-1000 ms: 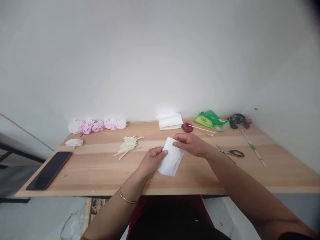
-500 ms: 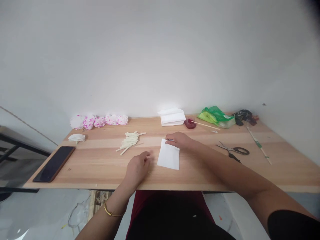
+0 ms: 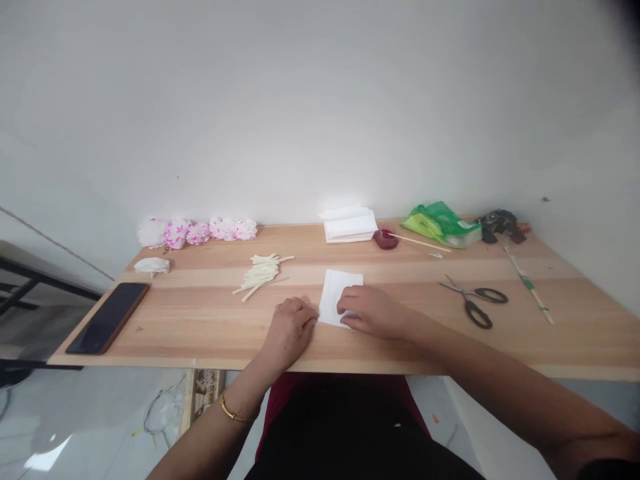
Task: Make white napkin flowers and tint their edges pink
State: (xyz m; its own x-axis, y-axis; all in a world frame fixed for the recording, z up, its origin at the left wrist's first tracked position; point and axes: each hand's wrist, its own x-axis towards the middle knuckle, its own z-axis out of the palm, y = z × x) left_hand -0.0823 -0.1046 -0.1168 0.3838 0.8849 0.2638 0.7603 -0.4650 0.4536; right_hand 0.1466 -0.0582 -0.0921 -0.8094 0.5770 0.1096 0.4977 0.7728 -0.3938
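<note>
A square of folded white paper (image 3: pixel 334 290) lies flat on the table in front of me. My left hand (image 3: pixel 291 328) is at its near left corner, fingers curled together with the tips pinching that corner. Over the right part of the paper is my right hand (image 3: pixel 373 311), its fingers bent and a gap showing between them and the thumb. Its palm hides the near right corner. To the left rests a bundle of pale cream sticks or strips (image 3: pixel 261 273).
Along the wall are pink-and-white paper puffs (image 3: pixel 197 232), stacked white paper (image 3: pixel 350 227), a dark red round thing (image 3: pixel 385 239) and a green plastic bag (image 3: pixel 443 223). Scissors (image 3: pixel 475 297) and a thin stick (image 3: pixel 527 283) lie right; a phone (image 3: pixel 110 319) and white bundle (image 3: pixel 152 265) left.
My right hand has left the paper's far edge and come nearer, over its near right part. My left hand has moved right to the near left corner. The view has shifted slightly.
</note>
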